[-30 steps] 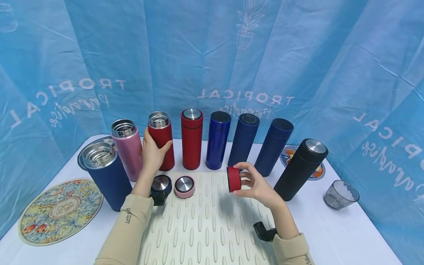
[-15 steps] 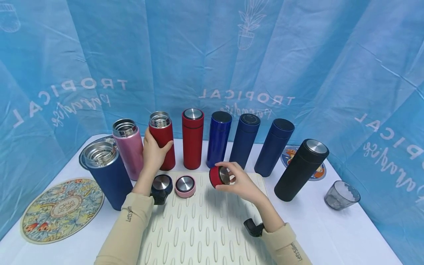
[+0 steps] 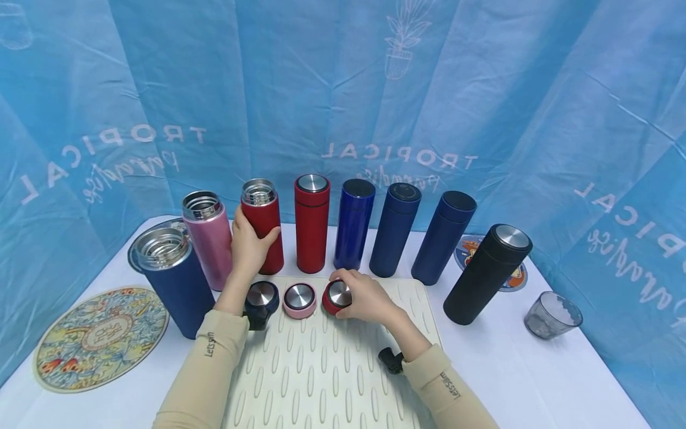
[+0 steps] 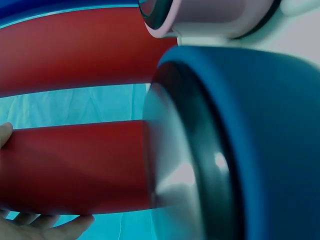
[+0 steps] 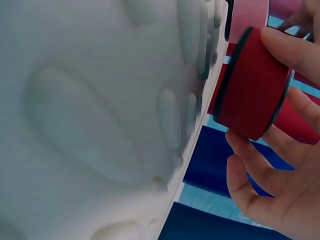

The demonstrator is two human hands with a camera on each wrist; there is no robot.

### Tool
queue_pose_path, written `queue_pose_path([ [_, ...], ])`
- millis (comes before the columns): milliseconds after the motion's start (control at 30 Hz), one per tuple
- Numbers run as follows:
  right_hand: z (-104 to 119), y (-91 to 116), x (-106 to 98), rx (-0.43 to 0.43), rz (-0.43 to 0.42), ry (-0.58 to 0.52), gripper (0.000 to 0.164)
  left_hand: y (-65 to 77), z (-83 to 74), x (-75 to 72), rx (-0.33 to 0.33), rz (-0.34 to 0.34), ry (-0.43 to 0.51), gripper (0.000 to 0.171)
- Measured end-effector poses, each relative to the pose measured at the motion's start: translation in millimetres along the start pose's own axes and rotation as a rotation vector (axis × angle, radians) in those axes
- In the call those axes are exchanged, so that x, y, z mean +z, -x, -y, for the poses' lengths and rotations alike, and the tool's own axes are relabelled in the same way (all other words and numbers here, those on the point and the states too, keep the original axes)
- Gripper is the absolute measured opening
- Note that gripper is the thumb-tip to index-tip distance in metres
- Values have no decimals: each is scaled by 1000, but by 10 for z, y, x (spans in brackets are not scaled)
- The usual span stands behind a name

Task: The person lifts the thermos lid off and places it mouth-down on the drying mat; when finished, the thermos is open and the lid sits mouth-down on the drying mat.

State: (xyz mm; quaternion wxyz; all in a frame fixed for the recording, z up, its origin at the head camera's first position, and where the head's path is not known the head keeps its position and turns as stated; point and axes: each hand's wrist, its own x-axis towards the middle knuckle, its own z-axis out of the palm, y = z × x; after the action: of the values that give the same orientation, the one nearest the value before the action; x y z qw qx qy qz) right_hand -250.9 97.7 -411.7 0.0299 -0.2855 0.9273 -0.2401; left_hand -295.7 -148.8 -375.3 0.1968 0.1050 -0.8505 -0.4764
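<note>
Blue cloth point(image 3: 332, 89) hangs behind the cream mat point(image 3: 321, 369), where the right hand point(image 3: 368, 298) pinches the red lid point(image 3: 338, 294) just right of the pink lid point(image 3: 300, 300). Leftward and farther back, the left hand point(image 3: 250, 245) grips the upright, lidless red bottle point(image 3: 261, 220).

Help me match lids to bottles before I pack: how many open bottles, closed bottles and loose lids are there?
Open bottles: 3
Closed bottles: 5
Loose lids: 3, counting the red one in the right hand
Total: 11
</note>
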Motion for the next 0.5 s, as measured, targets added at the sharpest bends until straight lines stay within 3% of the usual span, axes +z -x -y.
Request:
queue_pose_path([
  [267, 42, -65, 72, -5, 44, 89, 65, -8, -4, -9, -8, 16, -1, 88],
  [500, 70, -78, 87, 29, 74, 78, 69, -7, 8, -13, 4, 12, -6, 88],
])
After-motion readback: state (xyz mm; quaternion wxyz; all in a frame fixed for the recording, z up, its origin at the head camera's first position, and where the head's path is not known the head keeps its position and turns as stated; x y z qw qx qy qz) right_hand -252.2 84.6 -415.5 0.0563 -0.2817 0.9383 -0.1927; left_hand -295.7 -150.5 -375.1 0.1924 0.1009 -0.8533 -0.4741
